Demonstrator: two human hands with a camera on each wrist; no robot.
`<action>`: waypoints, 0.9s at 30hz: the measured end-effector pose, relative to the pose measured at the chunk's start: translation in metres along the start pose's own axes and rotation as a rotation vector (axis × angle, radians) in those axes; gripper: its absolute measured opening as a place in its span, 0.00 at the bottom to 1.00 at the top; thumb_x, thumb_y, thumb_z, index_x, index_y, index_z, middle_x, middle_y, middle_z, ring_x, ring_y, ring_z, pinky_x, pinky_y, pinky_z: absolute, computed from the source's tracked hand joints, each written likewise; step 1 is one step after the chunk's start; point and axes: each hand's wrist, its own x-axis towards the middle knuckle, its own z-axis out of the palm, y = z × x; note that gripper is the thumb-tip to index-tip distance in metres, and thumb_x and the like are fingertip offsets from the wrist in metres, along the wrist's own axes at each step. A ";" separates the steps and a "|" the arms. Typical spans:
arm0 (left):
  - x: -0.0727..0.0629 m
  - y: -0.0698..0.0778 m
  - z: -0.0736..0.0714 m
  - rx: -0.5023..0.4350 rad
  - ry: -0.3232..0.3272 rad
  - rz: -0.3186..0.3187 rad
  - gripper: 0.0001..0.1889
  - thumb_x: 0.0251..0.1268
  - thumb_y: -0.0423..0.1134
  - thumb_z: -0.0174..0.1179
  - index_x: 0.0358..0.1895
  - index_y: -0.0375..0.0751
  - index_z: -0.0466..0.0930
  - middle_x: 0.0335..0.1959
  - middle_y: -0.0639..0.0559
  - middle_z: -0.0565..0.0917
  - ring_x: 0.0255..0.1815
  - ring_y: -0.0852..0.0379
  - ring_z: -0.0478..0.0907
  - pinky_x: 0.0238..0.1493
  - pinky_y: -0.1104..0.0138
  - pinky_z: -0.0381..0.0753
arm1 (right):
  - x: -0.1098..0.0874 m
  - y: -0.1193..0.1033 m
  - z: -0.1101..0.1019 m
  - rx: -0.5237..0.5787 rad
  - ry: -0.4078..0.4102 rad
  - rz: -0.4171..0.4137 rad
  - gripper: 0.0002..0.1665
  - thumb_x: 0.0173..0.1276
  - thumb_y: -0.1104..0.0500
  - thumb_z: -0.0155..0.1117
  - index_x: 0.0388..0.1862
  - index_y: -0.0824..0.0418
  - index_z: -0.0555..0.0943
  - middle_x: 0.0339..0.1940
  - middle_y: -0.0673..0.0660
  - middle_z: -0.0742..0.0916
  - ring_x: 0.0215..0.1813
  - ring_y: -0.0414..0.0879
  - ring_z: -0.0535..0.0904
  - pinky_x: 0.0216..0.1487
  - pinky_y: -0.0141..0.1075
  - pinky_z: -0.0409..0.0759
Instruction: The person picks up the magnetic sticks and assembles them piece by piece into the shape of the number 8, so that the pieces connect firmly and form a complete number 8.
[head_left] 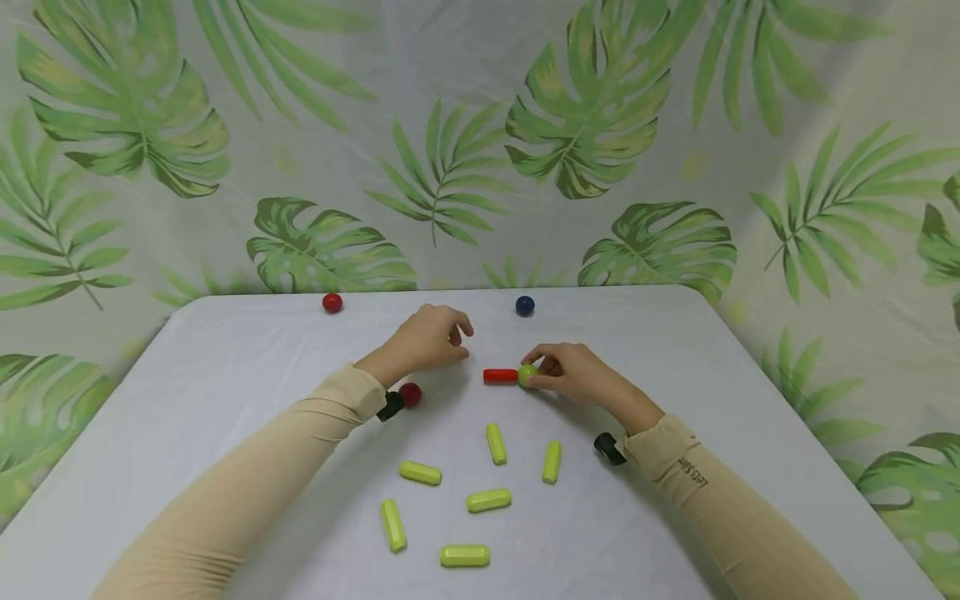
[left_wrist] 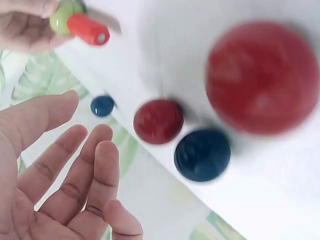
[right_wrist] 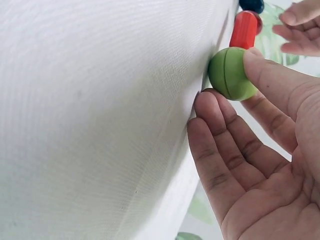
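Note:
My right hand (head_left: 579, 373) pinches a green ball (head_left: 527, 376) between thumb and fingers, low at the white table. Against the ball's left side sits a red faceted stick (head_left: 500, 376), its free end pointing left. The right wrist view shows the ball (right_wrist: 227, 75) with a seam line and the thumb pressed on it. My left hand (head_left: 429, 337) hovers left of the stick, fingers loosely bent, holding nothing. Its palm and spread fingers (left_wrist: 106, 170) show in the left wrist view. Beneath the left wrist lies a red ball (head_left: 410, 394).
Several yellow-green sticks (head_left: 488, 500) lie scattered across the near half of the table (head_left: 300, 533). At the back edge are another red ball (head_left: 332, 302) and a dark blue ball (head_left: 525, 306). A second blue ball (left_wrist: 202, 155) appears in the left wrist view. Leaf-patterned cloth (head_left: 465, 267) hangs behind.

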 end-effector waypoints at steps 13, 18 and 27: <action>-0.010 -0.030 -0.019 -0.031 0.063 -0.032 0.16 0.71 0.35 0.69 0.59 0.38 0.87 0.50 0.40 0.91 0.54 0.42 0.86 0.57 0.52 0.86 | 0.000 0.004 0.000 0.014 0.005 -0.009 0.19 0.79 0.54 0.69 0.64 0.58 0.84 0.47 0.58 0.91 0.47 0.48 0.86 0.51 0.42 0.85; -0.016 -0.044 -0.017 -0.042 0.066 -0.056 0.17 0.71 0.36 0.70 0.59 0.36 0.87 0.50 0.38 0.90 0.53 0.41 0.86 0.56 0.51 0.85 | 0.001 0.005 0.001 0.014 0.001 0.002 0.19 0.79 0.54 0.69 0.64 0.57 0.84 0.47 0.58 0.91 0.48 0.48 0.86 0.53 0.44 0.85; -0.022 -0.065 -0.011 -0.088 0.046 -0.118 0.19 0.71 0.38 0.70 0.61 0.35 0.86 0.53 0.35 0.89 0.55 0.39 0.85 0.58 0.49 0.84 | 0.001 0.003 0.001 0.016 0.004 0.003 0.19 0.79 0.54 0.69 0.64 0.57 0.85 0.48 0.59 0.91 0.48 0.49 0.86 0.53 0.45 0.85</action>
